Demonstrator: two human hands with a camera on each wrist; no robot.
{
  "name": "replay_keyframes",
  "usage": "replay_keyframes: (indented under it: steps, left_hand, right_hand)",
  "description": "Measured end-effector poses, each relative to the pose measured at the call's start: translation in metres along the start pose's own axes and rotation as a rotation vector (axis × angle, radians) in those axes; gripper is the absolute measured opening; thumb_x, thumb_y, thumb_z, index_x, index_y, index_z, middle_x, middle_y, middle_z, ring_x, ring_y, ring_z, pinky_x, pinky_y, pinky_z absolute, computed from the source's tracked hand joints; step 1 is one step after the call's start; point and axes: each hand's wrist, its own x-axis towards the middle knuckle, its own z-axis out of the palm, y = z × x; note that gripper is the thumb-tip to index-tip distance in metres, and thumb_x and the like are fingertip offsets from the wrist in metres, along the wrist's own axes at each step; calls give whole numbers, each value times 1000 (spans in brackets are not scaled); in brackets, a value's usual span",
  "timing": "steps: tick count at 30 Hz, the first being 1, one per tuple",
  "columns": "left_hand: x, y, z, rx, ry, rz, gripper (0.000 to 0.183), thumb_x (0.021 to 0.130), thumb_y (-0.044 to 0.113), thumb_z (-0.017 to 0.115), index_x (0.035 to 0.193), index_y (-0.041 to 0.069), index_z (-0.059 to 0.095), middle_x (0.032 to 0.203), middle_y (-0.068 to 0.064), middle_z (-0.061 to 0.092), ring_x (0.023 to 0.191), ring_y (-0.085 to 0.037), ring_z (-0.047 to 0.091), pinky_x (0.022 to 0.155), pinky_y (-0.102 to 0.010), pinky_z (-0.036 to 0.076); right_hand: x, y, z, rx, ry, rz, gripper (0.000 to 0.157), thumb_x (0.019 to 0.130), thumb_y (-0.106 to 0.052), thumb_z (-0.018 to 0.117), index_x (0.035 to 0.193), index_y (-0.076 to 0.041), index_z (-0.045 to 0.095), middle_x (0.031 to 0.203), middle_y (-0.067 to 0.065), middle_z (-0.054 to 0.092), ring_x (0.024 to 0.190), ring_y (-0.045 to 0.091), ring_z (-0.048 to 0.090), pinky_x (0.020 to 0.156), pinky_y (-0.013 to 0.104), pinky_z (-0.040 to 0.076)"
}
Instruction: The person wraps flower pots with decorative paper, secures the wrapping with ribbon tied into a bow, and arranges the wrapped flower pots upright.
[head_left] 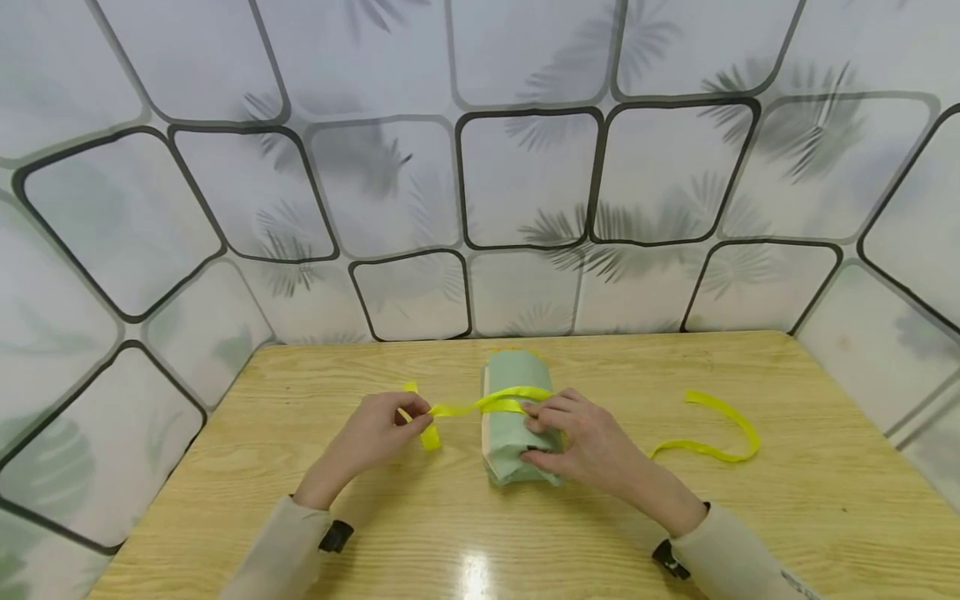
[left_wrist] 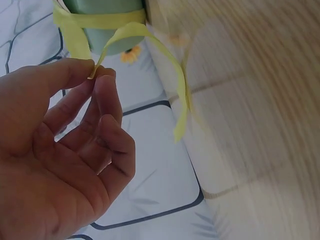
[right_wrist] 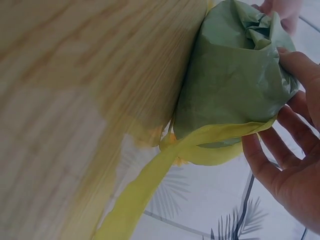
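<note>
A pale green wrapped bundle (head_left: 506, 442) lies on the table, folded and crumpled at its near end. A yellow ribbon (head_left: 459, 410) passes round its middle. My left hand (head_left: 382, 427), left of the bundle, pinches the ribbon between thumb and fingertips, and a short tail (left_wrist: 181, 102) hangs past them. On the bundle's right side rests my right hand (head_left: 596, 437), its thumb by the crumpled end and its extended fingers (right_wrist: 257, 155) touching the wrapper and the ribbon. An orange-yellow flower (left_wrist: 131, 54) shows at the far end. The bundle's underside is hidden.
The other ribbon tail (head_left: 750, 433) curves across the wooden table (head_left: 817, 508) to the right. Behind the table and along both sides hangs a white covering (head_left: 528, 179) with dark outlines and leaf prints. Black wrist straps (head_left: 336, 536) show at both sleeves.
</note>
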Motion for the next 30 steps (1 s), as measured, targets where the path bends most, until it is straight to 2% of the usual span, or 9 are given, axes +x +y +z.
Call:
replay_keyframes:
  steps: [7, 16, 24, 30]
  left_hand:
    - [-6, -11, -10, 39, -5, -24, 11, 100, 21, 67, 102, 16, 77, 95, 3, 75, 76, -7, 64, 71, -30, 55]
    - [-16, -23, -23, 48, -2, -52, 14, 100, 20, 65, 104, 13, 76, 96, 0, 74, 77, -10, 66, 67, -30, 54]
    - [-24, -34, -32, 35, -4, -68, 15, 101, 19, 65, 106, 10, 76, 99, -4, 74, 80, -14, 69, 69, -32, 57]
    - [-23, -33, -32, 65, 44, -67, 24, 101, 19, 64, 121, 8, 70, 116, -13, 72, 85, -21, 71, 72, -37, 58]
  right_hand:
    - [-1, -1, 0, -2, -3, 12, 34, 68, -27, 96, 90, -13, 74, 117, 5, 77, 98, 16, 66, 82, 31, 60]
    - [0, -2, -1, -2, -25, 29, 33, 70, -28, 95, 89, -14, 73, 119, 6, 76, 98, 16, 66, 80, 30, 59]
    - [0, 0, 0, 1, -26, 37, 31, 70, -24, 96, 88, -14, 74, 117, 5, 77, 96, 16, 65, 79, 32, 59]
    - [0, 0, 1, 2, -24, 31, 30, 70, -25, 96, 87, -14, 73, 117, 5, 77, 97, 17, 65, 80, 33, 59]
